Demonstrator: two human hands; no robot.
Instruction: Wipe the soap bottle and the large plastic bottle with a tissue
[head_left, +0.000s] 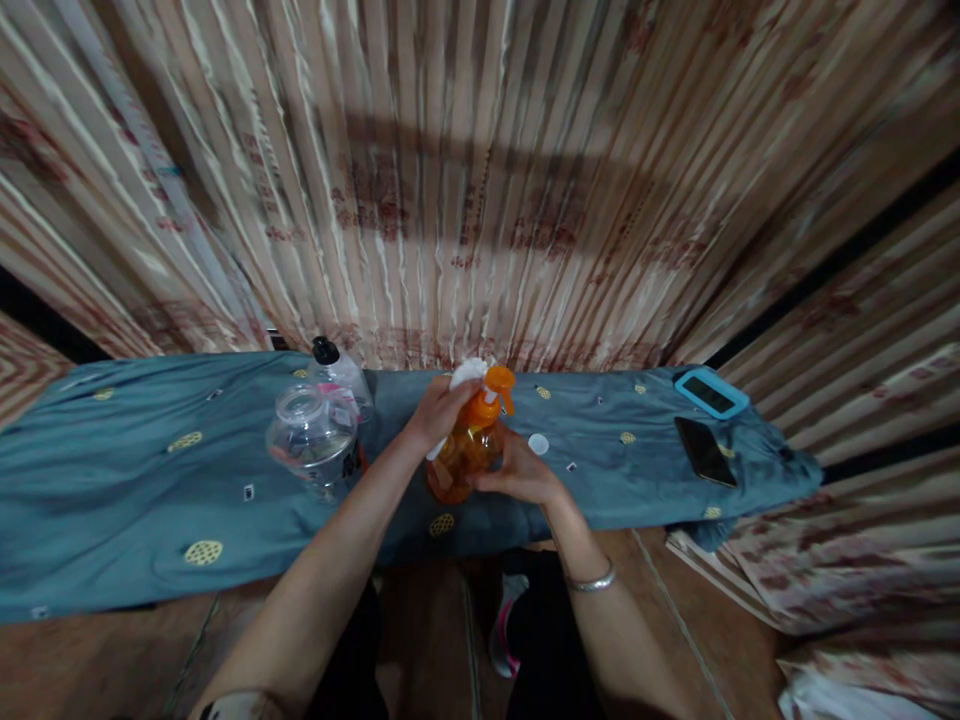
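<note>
The orange bottle (442,482) is partly covered by the left hand's grip (439,408) and the right hand's grip (519,470). Of the white cloth (469,370), one part is hidden behind the left fingers. The clear jar (304,435) stands before a part of the black-capped bottle (351,378); its black marks are too blurred for reading. The desk (139,500) is cut by the left edge, the band (240,706) by the bottom one.

Dark phone (705,451) near blue-framed device (711,393); striped curtain (480,190) behind.
</note>
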